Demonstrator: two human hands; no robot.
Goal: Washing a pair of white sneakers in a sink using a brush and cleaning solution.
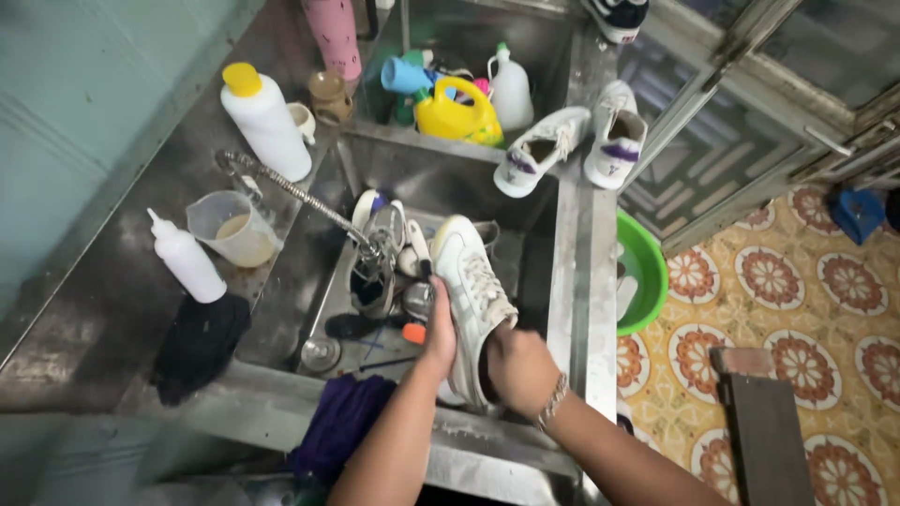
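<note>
Grip: I am seeing my right hand (pixel 517 367) pushed into the heel opening of the white sneaker (pixel 472 298), fingers hidden inside, while my left hand (pixel 438 330) is closing around its side, low in the centre of the frame.
Shoe: it is hanging tilted, toe up, over the steel sink (pixel 562 281), not resting on anything I can make out.
Slip risk: I judge the wet upper could be sliding out of my left palm and dropping into the basin.
Clutter below: another shoe (pixel 377 267) and the faucet hose (pixel 300 195) are sitting just beside the toe; a swing could be knocking them.
Ledge: the sneaker pair (pixel 572 142) at upper centre is perching on the rim and could be toppling if jolted.
</note>
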